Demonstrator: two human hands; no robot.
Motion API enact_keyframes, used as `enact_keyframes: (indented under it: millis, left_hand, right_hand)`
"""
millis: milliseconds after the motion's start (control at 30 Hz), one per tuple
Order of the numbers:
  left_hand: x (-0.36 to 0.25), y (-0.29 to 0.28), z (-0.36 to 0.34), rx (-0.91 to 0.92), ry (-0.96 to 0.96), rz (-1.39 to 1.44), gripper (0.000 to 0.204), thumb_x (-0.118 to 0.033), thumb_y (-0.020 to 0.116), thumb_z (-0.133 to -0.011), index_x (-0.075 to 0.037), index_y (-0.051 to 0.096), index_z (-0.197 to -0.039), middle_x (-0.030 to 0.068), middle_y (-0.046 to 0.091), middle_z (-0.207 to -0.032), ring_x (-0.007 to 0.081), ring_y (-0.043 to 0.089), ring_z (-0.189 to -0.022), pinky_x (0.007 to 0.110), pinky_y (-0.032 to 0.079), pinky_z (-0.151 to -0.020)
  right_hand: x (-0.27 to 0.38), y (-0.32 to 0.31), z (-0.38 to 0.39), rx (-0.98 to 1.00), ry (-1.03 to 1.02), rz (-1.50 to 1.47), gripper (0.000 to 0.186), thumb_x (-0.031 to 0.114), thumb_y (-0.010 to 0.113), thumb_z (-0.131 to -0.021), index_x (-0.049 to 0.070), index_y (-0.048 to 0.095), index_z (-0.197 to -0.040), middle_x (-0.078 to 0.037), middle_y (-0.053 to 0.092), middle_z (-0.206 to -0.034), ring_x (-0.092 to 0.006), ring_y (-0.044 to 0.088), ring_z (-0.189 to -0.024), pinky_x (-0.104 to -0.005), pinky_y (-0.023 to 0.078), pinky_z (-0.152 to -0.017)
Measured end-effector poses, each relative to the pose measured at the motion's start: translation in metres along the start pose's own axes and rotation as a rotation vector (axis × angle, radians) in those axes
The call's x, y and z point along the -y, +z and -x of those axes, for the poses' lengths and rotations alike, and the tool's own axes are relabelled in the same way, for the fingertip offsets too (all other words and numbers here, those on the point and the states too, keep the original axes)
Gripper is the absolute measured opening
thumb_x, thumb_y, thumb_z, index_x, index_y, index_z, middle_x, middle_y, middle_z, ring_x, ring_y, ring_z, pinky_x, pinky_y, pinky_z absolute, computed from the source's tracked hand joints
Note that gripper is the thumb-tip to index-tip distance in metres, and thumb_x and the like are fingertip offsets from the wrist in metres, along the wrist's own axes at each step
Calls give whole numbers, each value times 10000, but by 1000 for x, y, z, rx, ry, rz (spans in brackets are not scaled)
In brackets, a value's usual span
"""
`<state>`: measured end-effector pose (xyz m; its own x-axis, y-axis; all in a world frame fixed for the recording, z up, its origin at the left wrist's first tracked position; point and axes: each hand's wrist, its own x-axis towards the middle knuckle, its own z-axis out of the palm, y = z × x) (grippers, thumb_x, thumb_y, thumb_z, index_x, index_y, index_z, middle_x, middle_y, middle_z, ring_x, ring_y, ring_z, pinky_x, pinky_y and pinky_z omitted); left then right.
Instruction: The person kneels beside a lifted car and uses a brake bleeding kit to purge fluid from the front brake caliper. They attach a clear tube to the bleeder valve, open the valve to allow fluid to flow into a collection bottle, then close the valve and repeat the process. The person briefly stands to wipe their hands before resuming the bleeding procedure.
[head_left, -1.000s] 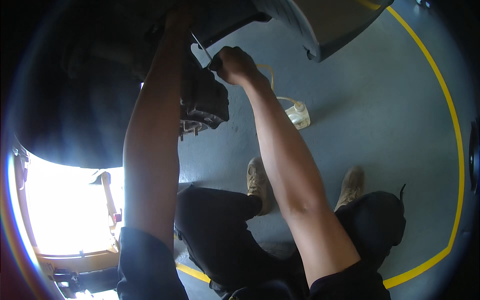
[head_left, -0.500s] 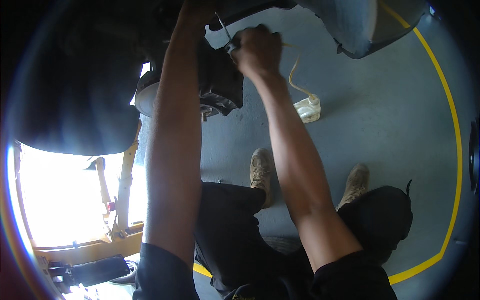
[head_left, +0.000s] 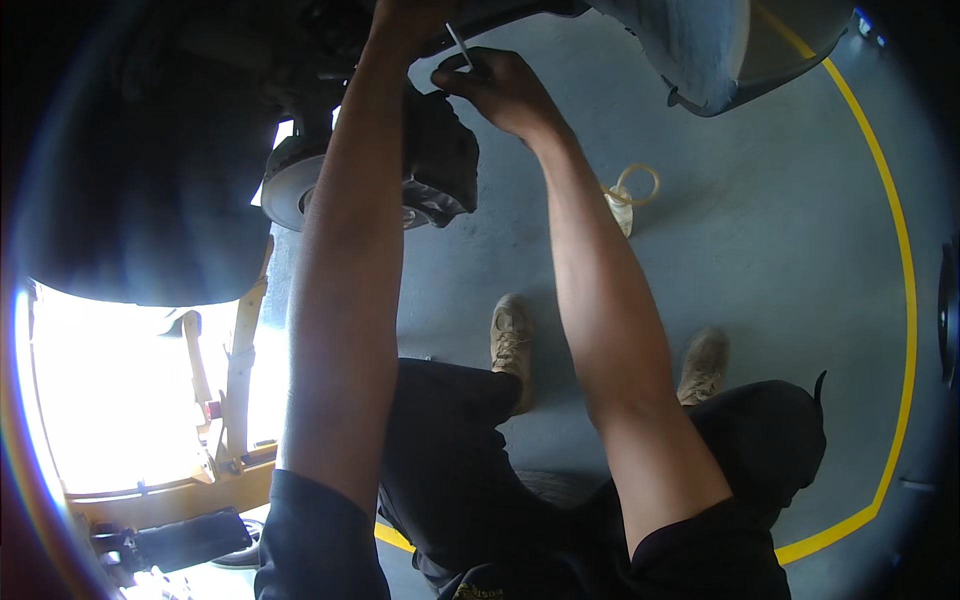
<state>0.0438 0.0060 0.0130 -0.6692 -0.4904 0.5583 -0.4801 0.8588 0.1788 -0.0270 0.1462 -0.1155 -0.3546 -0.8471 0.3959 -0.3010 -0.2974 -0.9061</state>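
My right hand (head_left: 505, 95) is closed around a slim silver metal tool (head_left: 458, 45), whose shaft sticks up past the fingers. It is just right of a dark brake caliper (head_left: 440, 165) on a brake disc (head_left: 288, 192). My left hand (head_left: 412, 18) reaches up into the dark area above the caliper; its fingers are hidden there. On the floor beyond my right forearm is a small pale plastic bottle (head_left: 621, 214), partly covered by that arm. A yellowish tube (head_left: 645, 182) curls in a loop above it.
A large dark rounded panel (head_left: 150, 200) hangs at the left, and another curved body panel (head_left: 710, 60) is at the upper right. Yellow lift arms (head_left: 240, 370) stand at the lower left. A yellow line (head_left: 905, 290) runs along the grey floor (head_left: 800, 240).
The tube, stretched up toward my right hand before, now lies looped by the bottle. My right hand has turned, and the tool has shifted slightly right.
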Motion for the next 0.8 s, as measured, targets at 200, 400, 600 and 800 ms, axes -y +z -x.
enact_keyframes:
  millis: [200, 400, 600, 800]
  left_hand:
    - [-35, -26, 4, 120, -217, 501, 132, -30, 580, -909, 43, 687, -882, 143, 702, -767, 227, 704, -707, 420, 538, -598]
    - [-89, -82, 39, 372, -105, 230, 289, -216, 609, -1009, 52, 713, -1040, 187, 737, -853, 253, 726, -811, 409, 560, -743]
    - [-109, -98, 75, 340, -1, -135, 410, -394, 613, -1040, -9, 703, -1149, 271, 722, -1042, 423, 706, -1024, 500, 539, -883]
    - [-122, -118, 100, 535, -7, -142, 389, -363, 580, -1056, -16, 675, -1206, 279, 721, -1053, 428, 706, -1038, 511, 544, -864]
  right_hand:
    - [17, 14, -14, -65, -119, 161, 322, 318, 662, -1008, 13, 763, -1020, -193, 768, -920, -345, 752, -886, -467, 544, -833]
    - [5, 12, -1, -86, -168, 149, 278, 250, 619, -1052, 22, 771, -1097, -193, 780, -1024, -353, 752, -980, -457, 558, -878]
    - [22, 6, 18, -32, -112, 116, 277, 242, 620, -1060, 11, 761, -1114, -212, 767, -1078, -374, 736, -1024, -463, 550, -918]
    - [20, 3, 21, 23, -180, 103, 238, 181, 598, -1061, 19, 752, -1145, -222, 734, -1168, -399, 695, -1101, -480, 531, -965]
